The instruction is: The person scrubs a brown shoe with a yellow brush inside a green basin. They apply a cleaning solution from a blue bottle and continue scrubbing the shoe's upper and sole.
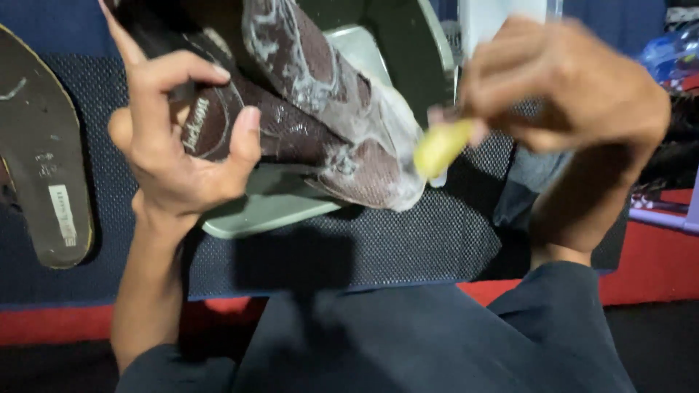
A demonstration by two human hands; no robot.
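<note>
My left hand (pixel 171 135) grips a brown sandal (pixel 306 124) by its heel end, thumb pressed on the footbed. The sandal has a pale green sole and a brown mesh strap smeared with white soapy foam. My right hand (pixel 561 80), blurred, is closed on a small yellow brush or sponge (pixel 440 148), whose tip touches the foamy edge of the sandal. Both hands hover above a dark dotted mat (pixel 378 240).
A second sandal (pixel 40 153) lies sole-insole up at the far left on the mat. A red floor strip (pixel 655 269) runs along the mat's near edge. Dark cloth and bags sit at the right. My dark trouser legs fill the bottom.
</note>
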